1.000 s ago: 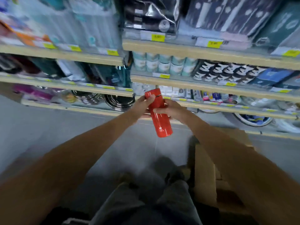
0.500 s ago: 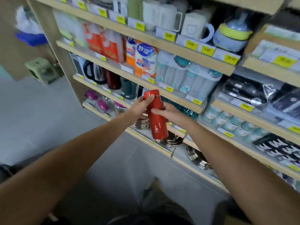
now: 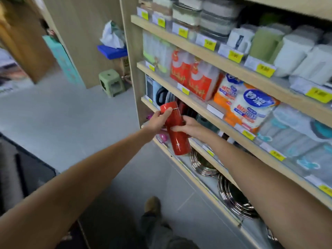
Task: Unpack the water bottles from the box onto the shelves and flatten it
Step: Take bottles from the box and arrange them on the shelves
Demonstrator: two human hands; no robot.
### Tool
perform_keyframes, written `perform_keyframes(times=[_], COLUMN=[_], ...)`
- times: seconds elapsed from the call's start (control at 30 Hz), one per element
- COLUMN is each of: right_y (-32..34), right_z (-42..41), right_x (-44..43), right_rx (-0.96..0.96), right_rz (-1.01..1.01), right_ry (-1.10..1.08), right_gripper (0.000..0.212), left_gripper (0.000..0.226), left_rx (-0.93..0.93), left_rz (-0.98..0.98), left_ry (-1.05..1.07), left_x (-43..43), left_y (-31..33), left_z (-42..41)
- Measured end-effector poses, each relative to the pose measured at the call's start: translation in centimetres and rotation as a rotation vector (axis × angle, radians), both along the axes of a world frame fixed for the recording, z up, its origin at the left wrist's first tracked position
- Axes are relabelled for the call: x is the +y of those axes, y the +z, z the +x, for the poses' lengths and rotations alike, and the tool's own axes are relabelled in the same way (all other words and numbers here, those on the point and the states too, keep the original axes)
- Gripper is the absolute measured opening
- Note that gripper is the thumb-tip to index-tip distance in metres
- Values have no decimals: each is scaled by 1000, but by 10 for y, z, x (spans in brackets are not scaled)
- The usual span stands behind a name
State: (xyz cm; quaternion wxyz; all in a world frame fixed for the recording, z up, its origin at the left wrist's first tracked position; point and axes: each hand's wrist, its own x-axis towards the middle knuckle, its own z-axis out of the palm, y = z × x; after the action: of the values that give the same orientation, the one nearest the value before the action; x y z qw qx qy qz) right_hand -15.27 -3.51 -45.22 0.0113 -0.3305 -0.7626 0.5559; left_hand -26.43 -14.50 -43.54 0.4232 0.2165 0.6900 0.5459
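Bright, even indoor light, soft shadows, slight motion blur, wide-angle bending at edges

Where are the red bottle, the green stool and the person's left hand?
red bottle (image 3: 179,142): head view, lower body.
green stool (image 3: 107,75): head view, seat top.
left hand (image 3: 158,122): head view, back of the hand.

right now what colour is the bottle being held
The bottle is red, cap included; the head view shows it.

This is a shop. Long wooden shelves (image 3: 195,49) sit one above the other, and each one has little yellow price tags (image 3: 265,70) stuck on its front edge. The shelves are full of things to buy — mugs (image 3: 289,54), packs of tissues (image 3: 251,105), shiny metal bowls (image 3: 235,196).
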Motion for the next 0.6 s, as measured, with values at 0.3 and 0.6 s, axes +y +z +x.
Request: perform_keyframes(times=[0.3,0.6], right_y=[13,30], right_z=[-182,-297], right_x=[56,101], right_rx=[28,47], right_rz=[-27,61], right_ry=[12,-16], right_gripper=[43,53], left_gripper=[37,36], left_rx=[-58,-143], left_rz=[-75,-29], left_ry=[6,-40], left_x=[39,84], left_y=[11,15], left_z=[-166,-285])
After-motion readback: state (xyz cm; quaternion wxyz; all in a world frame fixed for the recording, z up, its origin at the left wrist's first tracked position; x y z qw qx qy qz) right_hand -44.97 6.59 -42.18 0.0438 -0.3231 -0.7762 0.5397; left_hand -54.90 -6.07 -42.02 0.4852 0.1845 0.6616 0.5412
